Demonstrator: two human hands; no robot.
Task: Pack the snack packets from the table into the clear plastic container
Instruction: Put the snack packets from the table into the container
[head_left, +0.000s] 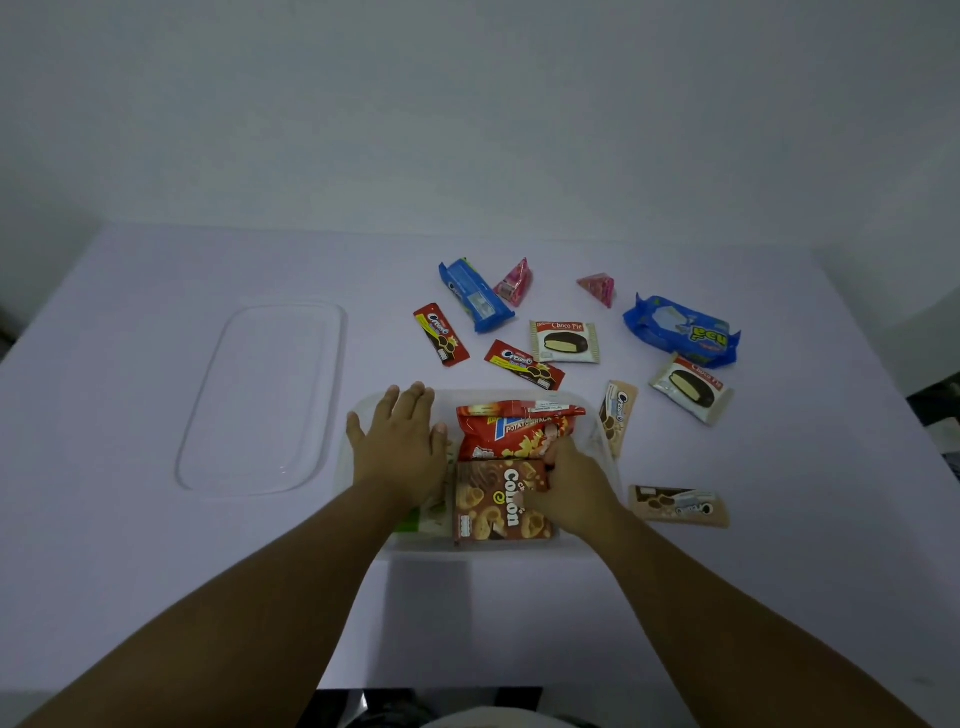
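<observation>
Head view shows you mid-packing: your left hand (397, 441) lies flat and spread in the clear plastic container (605, 441), while your right hand (574, 486) pinches the red potato snack bag (511, 426) above the Collon box (496, 501). Next, reach for a Choco Pie (563, 341) among the packets on the tabletop (156, 571).

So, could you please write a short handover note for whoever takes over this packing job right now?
Left hand: open, flat over the clear container's left side.
Right hand: inside the container, fingers on the Collon box, beside the red potato snack bag.
Done: those two are in; something green and white shows under the left hand.
Left on the table: two blue packets, two pink triangle packets, two red Cream-O packets, two Choco Pies, two beige Cream-O packets. One beige packet touches the container's right wall.
The lid lies to the left.
</observation>
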